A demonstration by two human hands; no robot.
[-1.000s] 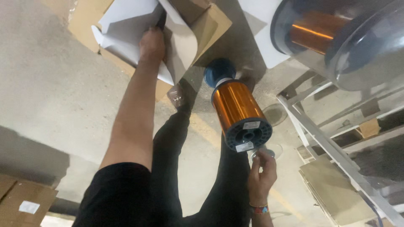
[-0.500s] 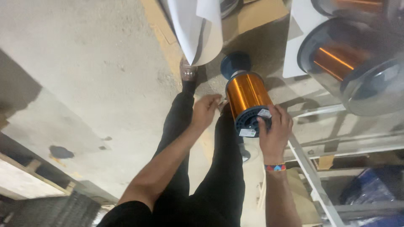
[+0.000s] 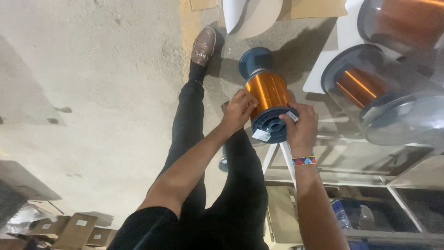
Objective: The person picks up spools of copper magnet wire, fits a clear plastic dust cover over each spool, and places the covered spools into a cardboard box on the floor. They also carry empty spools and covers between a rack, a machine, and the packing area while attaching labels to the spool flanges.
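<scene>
Copper-wire spool (image 3: 268, 99): held between both hands, long axis running away from them toward the floor. Left hand (image 3: 239, 110) grips winding; right hand (image 3: 301, 127) clasps near blue flange.

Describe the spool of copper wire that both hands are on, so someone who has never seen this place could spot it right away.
Start at the white metal rack on the right, then look just to its left, above the person's dark trousers. The spool lies between the left hand and right hand; unlike the big clear-flanged reels beside it, it is small with blue ends.
</scene>
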